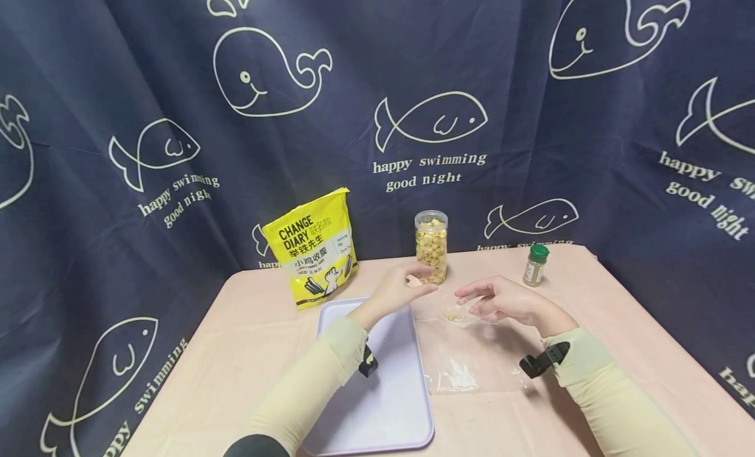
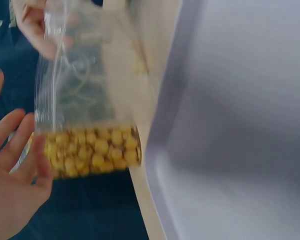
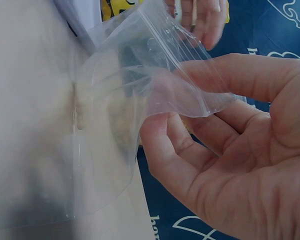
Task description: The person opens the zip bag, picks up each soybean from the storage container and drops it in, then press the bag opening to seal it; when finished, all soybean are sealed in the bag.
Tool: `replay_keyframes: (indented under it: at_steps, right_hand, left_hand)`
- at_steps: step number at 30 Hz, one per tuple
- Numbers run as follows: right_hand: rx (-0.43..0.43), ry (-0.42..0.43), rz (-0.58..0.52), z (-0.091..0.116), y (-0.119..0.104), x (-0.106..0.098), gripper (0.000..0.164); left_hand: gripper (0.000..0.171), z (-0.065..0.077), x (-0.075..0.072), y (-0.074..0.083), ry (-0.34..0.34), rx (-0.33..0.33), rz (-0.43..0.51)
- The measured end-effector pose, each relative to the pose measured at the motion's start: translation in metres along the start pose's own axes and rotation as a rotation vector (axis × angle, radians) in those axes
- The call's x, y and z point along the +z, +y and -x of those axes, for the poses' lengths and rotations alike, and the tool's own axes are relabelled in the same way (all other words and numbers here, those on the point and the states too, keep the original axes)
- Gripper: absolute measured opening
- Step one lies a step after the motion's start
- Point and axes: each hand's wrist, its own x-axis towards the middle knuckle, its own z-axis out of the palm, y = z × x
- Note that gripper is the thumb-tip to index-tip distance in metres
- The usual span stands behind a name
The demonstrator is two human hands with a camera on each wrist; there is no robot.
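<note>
A clear zip-lock bag hangs from my right hand, which grips its zip end between thumb and fingers. The bag's lower part spreads over the table, with a few small yellowish pieces showing through it. My left hand hovers near the bag's opening, fingers spread and apart from the thumb, with nothing between them. Behind that hand stands a clear jar packed with popcorn; in the left wrist view the bag partly overlaps the popcorn.
Under my left forearm lies a lilac tray. A yellow snack bag stands at the back left against the dark blue curtain. At the back right, a small green-capped shaker is near the edge of the pink-covered table.
</note>
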Motion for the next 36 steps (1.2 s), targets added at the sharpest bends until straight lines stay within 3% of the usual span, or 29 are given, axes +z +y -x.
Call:
replay_keyframes:
  at_steps: [5,8,13,16,20,23,26,30,36]
  right_hand:
    - [-0.003,0.007,0.017,0.001,-0.001,-0.001,0.055]
    - [-0.006,0.009,0.027,0.001,-0.002,-0.001,0.054]
    - [-0.056,0.032,0.077,0.000,-0.002,-0.002,0.049]
    - [-0.134,0.080,0.078,0.000,-0.002,-0.002,0.041]
    - [-0.260,0.204,0.007,0.004,0.000,-0.003,0.035]
    - [-0.336,0.271,-0.030,0.010,0.004,-0.005,0.039]
    - [-0.379,0.283,-0.018,0.016,0.009,-0.007,0.037]
    - [-0.359,0.339,0.080,0.018,0.012,-0.004,0.037]
    - [-0.242,0.506,0.222,0.016,0.008,0.000,0.027]
  left_hand:
    - [0.040,0.008,-0.006,-0.009,-0.114,-0.061,0.010]
    - [0.029,0.013,-0.003,-0.013,-0.132,-0.056,-0.025]
    - [0.009,0.017,0.003,-0.015,-0.035,-0.036,-0.034]
    - [0.007,0.018,0.004,-0.014,0.040,-0.045,-0.042]
    - [0.006,0.019,0.004,-0.010,0.116,-0.061,-0.030]
    - [0.006,0.019,0.003,-0.008,0.146,-0.066,-0.006]
    - [0.007,0.018,0.002,-0.007,0.156,-0.068,0.022]
    - [0.007,0.016,0.001,-0.006,0.148,-0.084,0.054]
    - [0.007,0.013,0.000,-0.002,0.133,-0.117,0.083]
